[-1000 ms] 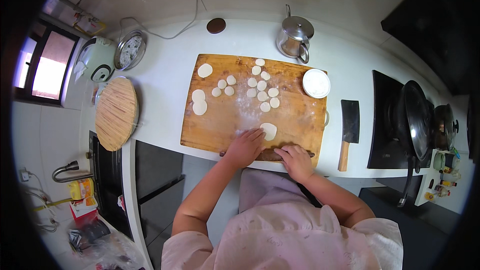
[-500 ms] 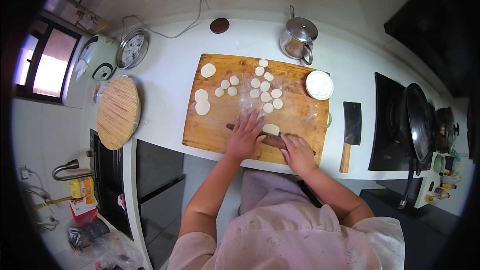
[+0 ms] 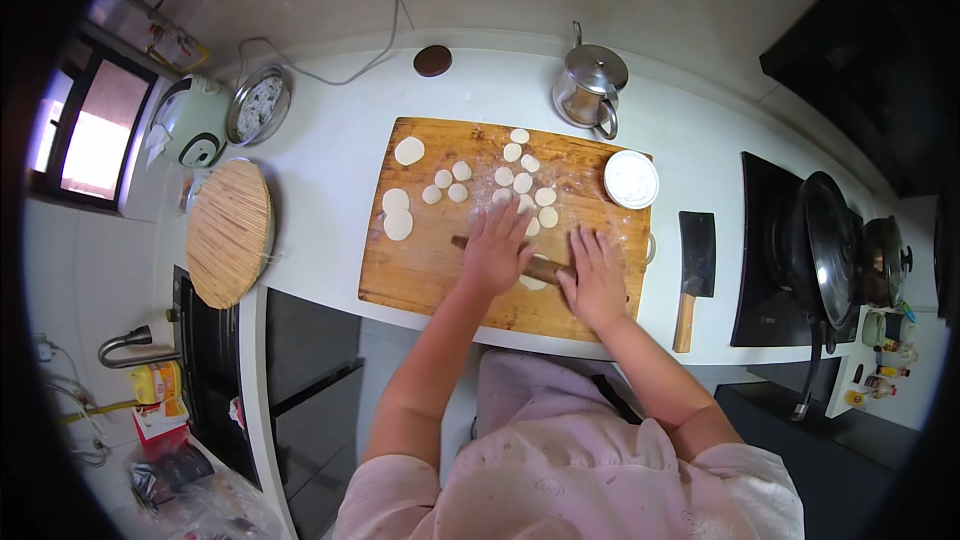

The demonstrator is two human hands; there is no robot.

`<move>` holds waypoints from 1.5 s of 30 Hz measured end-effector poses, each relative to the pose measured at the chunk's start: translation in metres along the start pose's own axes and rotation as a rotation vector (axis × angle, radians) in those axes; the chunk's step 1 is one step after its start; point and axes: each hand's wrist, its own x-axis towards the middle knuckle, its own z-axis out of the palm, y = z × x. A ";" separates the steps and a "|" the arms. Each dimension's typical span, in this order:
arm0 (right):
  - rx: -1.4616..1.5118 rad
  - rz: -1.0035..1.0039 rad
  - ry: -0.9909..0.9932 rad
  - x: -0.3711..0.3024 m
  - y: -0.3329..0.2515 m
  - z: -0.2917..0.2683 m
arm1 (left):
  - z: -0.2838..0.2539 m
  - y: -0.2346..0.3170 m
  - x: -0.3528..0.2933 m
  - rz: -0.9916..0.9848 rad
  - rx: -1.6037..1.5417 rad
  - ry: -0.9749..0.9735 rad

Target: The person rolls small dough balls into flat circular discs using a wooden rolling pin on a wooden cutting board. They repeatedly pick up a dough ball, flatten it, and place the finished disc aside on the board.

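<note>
A dark wooden rolling pin (image 3: 543, 267) lies crosswise on the wooden cutting board (image 3: 430, 285). My left hand (image 3: 493, 251) rests flat on the pin's left part, its fingers stretched forward beyond it. Over the right part lies my right hand (image 3: 596, 283), palm down with fingers extended. Beneath the pin, between the hands, a piece of dough (image 3: 531, 283) shows along the near side. Several small dough discs (image 3: 522, 183) sit beyond my left fingers, some partly covered by them. Larger flattened dough rounds (image 3: 398, 225) are at the board's left.
A white bowl of flour (image 3: 631, 180) stands on the board's right corner. To its right lies a cleaver (image 3: 697, 255), then a stove with a lidded wok (image 3: 829, 250). A steel kettle (image 3: 592, 90) is behind. At left are a round straw lid (image 3: 229, 232) and a metal bowl (image 3: 259, 106).
Both hands have slid forward over the rolling pin, their fingers now reaching farther past it. The dough piece that showed on the pin's far side now shows on its near side.
</note>
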 end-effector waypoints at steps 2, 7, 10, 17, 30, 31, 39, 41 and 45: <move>0.079 -0.056 -0.008 -0.016 -0.011 -0.005 | -0.009 0.001 -0.024 0.015 -0.079 -0.042; 0.130 -0.128 -0.021 -0.048 -0.018 -0.001 | -0.012 -0.002 -0.029 0.065 -0.300 -0.138; 0.180 -0.134 -0.069 -0.053 -0.017 0.004 | -0.010 0.010 -0.011 0.037 -0.323 -0.194; 0.206 -0.250 -0.150 -0.059 -0.013 -0.006 | -0.005 0.008 -0.012 0.002 -0.207 -0.165; 0.044 -0.348 -0.152 -0.006 0.008 -0.020 | -0.010 0.009 -0.099 -0.141 -0.085 -0.008; 0.024 -0.325 -0.119 0.005 0.009 -0.018 | -0.008 0.007 -0.093 -0.165 -0.097 0.007; -0.021 -0.237 -0.126 0.027 0.019 -0.004 | -0.008 0.004 -0.067 -0.195 -0.015 0.053; -0.021 -0.267 -0.185 0.004 0.019 -0.011 | -0.008 0.016 -0.094 -0.157 -0.026 0.019; -0.024 -0.334 -0.232 -0.016 0.020 -0.014 | -0.010 0.028 -0.121 -0.123 -0.025 -0.022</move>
